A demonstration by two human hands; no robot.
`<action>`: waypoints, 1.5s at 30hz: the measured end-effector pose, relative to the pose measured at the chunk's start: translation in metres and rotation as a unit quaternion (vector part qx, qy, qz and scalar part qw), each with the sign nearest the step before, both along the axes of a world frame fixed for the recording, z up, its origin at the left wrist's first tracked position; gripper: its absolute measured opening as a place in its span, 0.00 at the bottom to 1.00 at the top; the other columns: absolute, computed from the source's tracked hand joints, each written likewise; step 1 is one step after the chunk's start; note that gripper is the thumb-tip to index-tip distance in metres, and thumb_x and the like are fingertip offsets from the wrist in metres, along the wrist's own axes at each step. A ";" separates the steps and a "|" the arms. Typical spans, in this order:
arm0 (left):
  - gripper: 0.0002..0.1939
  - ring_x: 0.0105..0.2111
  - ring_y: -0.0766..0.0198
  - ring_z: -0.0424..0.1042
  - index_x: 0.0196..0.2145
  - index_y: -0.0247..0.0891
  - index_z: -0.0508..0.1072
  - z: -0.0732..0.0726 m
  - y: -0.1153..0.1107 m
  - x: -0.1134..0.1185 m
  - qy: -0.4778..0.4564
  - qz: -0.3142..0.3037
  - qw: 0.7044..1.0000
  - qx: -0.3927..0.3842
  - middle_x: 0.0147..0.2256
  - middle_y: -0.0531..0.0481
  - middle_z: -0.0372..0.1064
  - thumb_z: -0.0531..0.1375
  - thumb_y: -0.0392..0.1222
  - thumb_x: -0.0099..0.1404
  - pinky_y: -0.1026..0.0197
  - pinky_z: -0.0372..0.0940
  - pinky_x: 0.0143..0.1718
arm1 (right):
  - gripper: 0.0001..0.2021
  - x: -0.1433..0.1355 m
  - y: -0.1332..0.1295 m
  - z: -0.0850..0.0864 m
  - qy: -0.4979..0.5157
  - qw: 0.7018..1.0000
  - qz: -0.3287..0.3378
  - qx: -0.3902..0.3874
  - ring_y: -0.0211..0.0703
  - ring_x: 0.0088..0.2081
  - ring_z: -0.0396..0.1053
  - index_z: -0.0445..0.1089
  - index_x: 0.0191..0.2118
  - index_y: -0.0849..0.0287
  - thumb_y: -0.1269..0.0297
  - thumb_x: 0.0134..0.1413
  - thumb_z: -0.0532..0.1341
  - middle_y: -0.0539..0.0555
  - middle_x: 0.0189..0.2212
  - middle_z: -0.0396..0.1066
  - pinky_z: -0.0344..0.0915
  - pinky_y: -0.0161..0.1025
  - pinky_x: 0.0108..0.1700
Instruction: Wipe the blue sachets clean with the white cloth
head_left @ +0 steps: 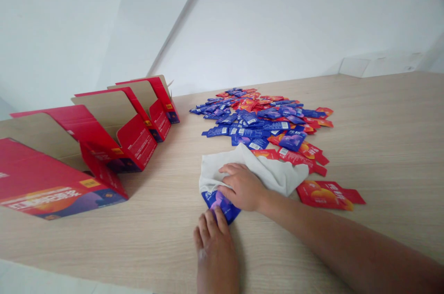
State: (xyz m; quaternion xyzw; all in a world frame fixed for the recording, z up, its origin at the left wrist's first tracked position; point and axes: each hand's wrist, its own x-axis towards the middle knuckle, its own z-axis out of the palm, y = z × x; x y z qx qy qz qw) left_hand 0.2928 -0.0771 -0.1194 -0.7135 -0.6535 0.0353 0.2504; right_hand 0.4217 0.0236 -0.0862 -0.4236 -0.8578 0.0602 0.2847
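Note:
A blue pouch [222,206] with a purple fruit picture lies on the table, its upper part hidden under a white cloth [280,176]. My right hand [241,187] rests on top of the cloth with its fingers stretched and apart, pressing it over the pouch. At the pouch's lower edge, the fingertips of my left hand [217,250] lie flat and hold nothing. Just right of the cloth is a red pouch [326,194] with an orange fruit picture. The cloth also partly covers other red pouches [294,157].
Behind the cloth spreads a heap of blue and red pouches [249,118]. Along the left stand three open red cardboard boxes, the near one [45,183], the middle one [130,146] and the far one [163,113]. A white wall [294,21] rises behind the wooden table [156,234].

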 end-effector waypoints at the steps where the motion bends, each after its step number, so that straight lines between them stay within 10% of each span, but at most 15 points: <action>1: 0.27 0.50 0.53 0.70 0.53 0.33 0.67 0.000 0.000 0.000 -0.001 0.000 1.000 0.000 0.50 0.41 0.71 0.44 0.21 0.61 0.53 0.68 0.47 | 0.15 0.000 -0.001 0.001 0.008 1.000 0.011 0.006 0.50 0.52 0.62 0.75 0.34 0.61 0.57 0.60 0.55 0.59 0.48 0.69 0.55 0.48 0.55; 8: 0.26 0.51 0.53 0.69 0.53 0.32 0.67 -0.001 0.002 -0.001 -0.008 -0.001 1.000 0.000 0.50 0.41 0.71 0.44 0.22 0.61 0.53 0.68 0.48 | 0.09 -0.004 -0.004 -0.001 -0.002 0.993 0.114 0.001 0.48 0.50 0.64 0.73 0.33 0.61 0.62 0.56 0.59 0.57 0.47 0.70 0.58 0.46 0.53; 45: 0.25 0.50 0.50 0.69 0.53 0.31 0.67 0.005 0.002 0.002 -0.043 0.008 0.999 -0.017 0.50 0.36 0.70 0.45 0.21 0.61 0.51 0.68 0.48 | 0.11 -0.006 -0.002 -0.002 -0.002 0.995 0.104 0.000 0.46 0.48 0.65 0.73 0.32 0.61 0.61 0.58 0.57 0.58 0.44 0.71 0.59 0.44 0.51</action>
